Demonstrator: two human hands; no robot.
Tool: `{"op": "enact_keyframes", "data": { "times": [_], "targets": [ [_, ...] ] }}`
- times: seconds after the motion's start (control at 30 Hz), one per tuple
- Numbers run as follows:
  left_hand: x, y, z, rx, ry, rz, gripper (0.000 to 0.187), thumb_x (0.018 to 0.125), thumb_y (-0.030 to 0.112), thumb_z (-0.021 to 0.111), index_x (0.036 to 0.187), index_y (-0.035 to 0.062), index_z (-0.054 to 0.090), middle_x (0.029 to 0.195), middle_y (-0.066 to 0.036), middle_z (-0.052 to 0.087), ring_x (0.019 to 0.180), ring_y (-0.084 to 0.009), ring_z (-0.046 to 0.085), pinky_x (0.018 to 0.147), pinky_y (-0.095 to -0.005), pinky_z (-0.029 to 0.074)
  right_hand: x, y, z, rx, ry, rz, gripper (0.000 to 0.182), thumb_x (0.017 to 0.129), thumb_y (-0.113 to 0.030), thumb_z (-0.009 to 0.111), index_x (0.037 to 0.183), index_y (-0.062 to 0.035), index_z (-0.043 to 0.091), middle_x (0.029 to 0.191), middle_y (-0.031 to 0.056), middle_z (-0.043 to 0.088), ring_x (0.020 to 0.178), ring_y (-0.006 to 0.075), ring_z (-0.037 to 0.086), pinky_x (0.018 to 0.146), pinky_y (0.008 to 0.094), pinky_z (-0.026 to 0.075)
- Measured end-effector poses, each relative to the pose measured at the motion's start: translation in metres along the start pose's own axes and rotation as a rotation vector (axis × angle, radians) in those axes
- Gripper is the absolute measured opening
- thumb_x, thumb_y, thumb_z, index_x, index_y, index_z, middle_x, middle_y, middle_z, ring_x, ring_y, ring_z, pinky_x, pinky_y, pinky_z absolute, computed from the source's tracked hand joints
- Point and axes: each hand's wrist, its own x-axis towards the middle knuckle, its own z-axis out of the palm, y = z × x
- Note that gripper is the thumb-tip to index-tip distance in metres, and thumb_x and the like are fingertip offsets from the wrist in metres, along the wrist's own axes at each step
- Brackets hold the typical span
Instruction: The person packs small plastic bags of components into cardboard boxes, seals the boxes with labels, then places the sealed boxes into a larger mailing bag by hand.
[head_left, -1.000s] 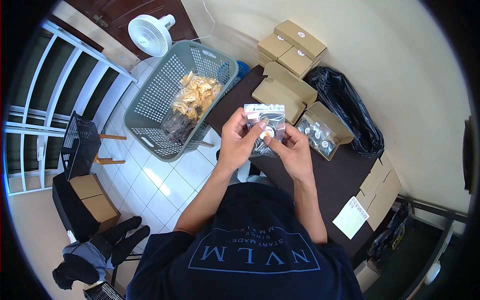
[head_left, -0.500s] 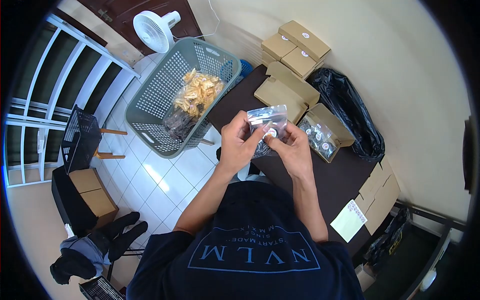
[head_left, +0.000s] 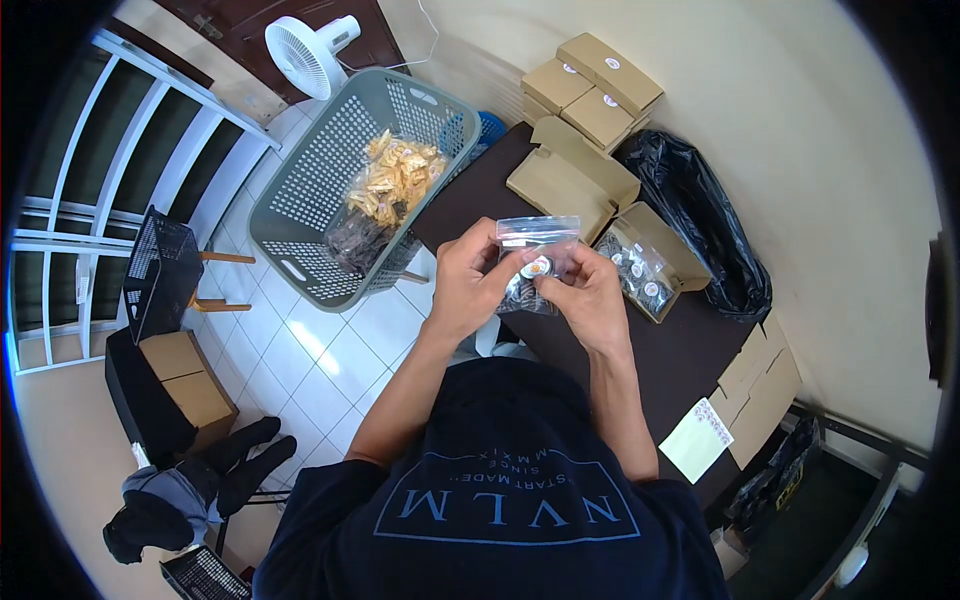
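Between my two hands is a clear zip bag (head_left: 538, 232) with dark contents and a round sticker (head_left: 537, 267) on its front. My left hand (head_left: 470, 275) grips the bag's left side, its thumb on the plastic beside the sticker. My right hand (head_left: 592, 297) pinches the opposite side, thumb near the sticker's lower right edge. Fingers behind the bag are partly hidden. Just right of my right hand, an open cardboard box (head_left: 697, 262) holds several similar stickered bags (head_left: 640, 272). Another open cardboard box (head_left: 570, 185) lies behind it.
Closed boxes (head_left: 600, 90) are stacked at the table's back beside a black plastic bag (head_left: 700, 220). A green paper (head_left: 696, 440) and flat cardboard (head_left: 755, 390) lie at right. Left stands a grey-green basket (head_left: 300, 200) with bagged yellow snacks (head_left: 395, 175). Another person (head_left: 190, 490) sits lower left.
The bag has tilted slightly so its top and sticker face the camera more. My right thumb has slid a little down and right from the sticker.
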Motion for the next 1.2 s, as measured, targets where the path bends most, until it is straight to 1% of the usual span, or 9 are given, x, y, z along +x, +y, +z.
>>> {"op": "enact_keyframes", "data": {
  "times": [0.07,0.17,0.57,0.73,0.83,1.0,1.07,1.17,1.2],
  "targets": [
    [0.0,-0.005,0.0,-0.067,0.009,-0.042,0.012,0.088,-0.001,0.068,0.097,-0.0033,0.061,0.09,-0.007,0.068,0.082,-0.0066,0.061,0.07,-0.0233,0.05,-0.001,-0.002,0.003,-0.037,0.024,-0.031,0.023,0.079,0.005,0.066,0.101,0.0021,0.064,0.088,0.0024,0.066,0.078,0.0063,0.06,0.07,0.0235,0.049],
    [0.0,-0.006,0.0,-0.075,-0.014,-0.049,0.013,0.088,-0.001,0.068,0.098,-0.0034,0.061,0.091,-0.007,0.069,0.084,-0.0071,0.062,0.071,-0.0237,0.051,-0.001,-0.002,0.002,-0.082,0.038,-0.039,0.023,0.078,0.005,0.065,0.101,0.0017,0.064,0.088,0.0021,0.066,0.079,0.0066,0.06,0.072,0.024,0.05],
    [0.0,-0.01,-0.003,-0.063,-0.087,-0.151,0.015,0.088,-0.004,0.066,0.101,-0.0028,0.059,0.098,-0.008,0.067,0.089,-0.0087,0.061,0.078,-0.0242,0.049,-0.005,-0.004,-0.003,-0.093,0.021,-0.037,0.026,0.079,0.005,0.065,0.104,0.0028,0.064,0.091,0.0036,0.067,0.082,0.007,0.061,0.075,0.0246,0.051],
    [0.0,-0.013,-0.002,-0.116,-0.064,-0.127,0.015,0.087,-0.001,0.068,0.1,-0.0031,0.06,0.091,-0.007,0.069,0.081,-0.0063,0.061,0.07,-0.0231,0.051,-0.002,0.001,-0.012,-0.045,-0.024,0.011,0.027,0.08,0.005,0.065,0.107,0.0031,0.064,0.091,0.005,0.069,0.082,0.0081,0.063,0.075,0.0249,0.051],
    [-0.001,-0.016,-0.003,-0.131,-0.085,-0.142,0.016,0.088,0.0,0.068,0.101,-0.0027,0.06,0.09,-0.006,0.068,0.081,-0.0063,0.061,0.07,-0.0229,0.05,-0.001,-0.002,-0.009,-0.07,0.046,-0.065,0.028,0.08,0.006,0.063,0.107,0.0032,0.064,0.09,0.0055,0.069,0.08,0.0081,0.064,0.073,0.0242,0.052],
    [-0.003,-0.021,-0.008,-0.158,-0.133,-0.172,0.015,0.089,0.002,0.068,0.101,-0.0025,0.06,0.091,-0.005,0.068,0.083,-0.0068,0.061,0.072,-0.023,0.05,-0.002,0.002,-0.018,-0.095,0.023,0.042,0.023,0.08,0.007,0.06,0.102,0.0037,0.067,0.086,0.0048,0.07,0.074,0.0058,0.062,0.067,0.0214,0.05],
    [-0.005,-0.019,-0.008,-0.208,-0.179,-0.247,0.017,0.089,0.001,0.067,0.104,-0.0011,0.06,0.097,-0.006,0.067,0.089,-0.0101,0.062,0.08,-0.0261,0.049,-0.003,0.002,-0.02,-0.095,0.027,0.033,0.023,0.081,0.007,0.06,0.102,0.0037,0.067,0.085,0.0043,0.07,0.073,0.0054,0.061,0.067,0.021,0.05],
    [-0.004,-0.023,-0.013,-0.212,-0.186,-0.271,0.015,0.089,0.001,0.066,0.103,-0.0016,0.061,0.096,-0.006,0.067,0.087,-0.0094,0.062,0.078,-0.0248,0.049,-0.005,0.001,-0.023,-0.113,0.019,0.034,0.021,0.081,0.006,0.061,0.102,0.0035,0.067,0.083,0.0039,0.069,0.07,0.0053,0.06,0.064,0.0207,0.048],
    [-0.003,-0.022,-0.013,-0.137,-0.145,-0.277,0.011,0.089,0.001,0.066,0.1,-0.0026,0.064,0.092,-0.006,0.068,0.082,-0.0087,0.062,0.072,-0.0238,0.049,-0.005,0.001,-0.024,-0.133,0.006,0.043,0.02,0.082,0.005,0.062,0.101,0.0035,0.066,0.082,0.0039,0.068,0.068,0.0056,0.059,0.061,0.0209,0.047]
  ]
}}
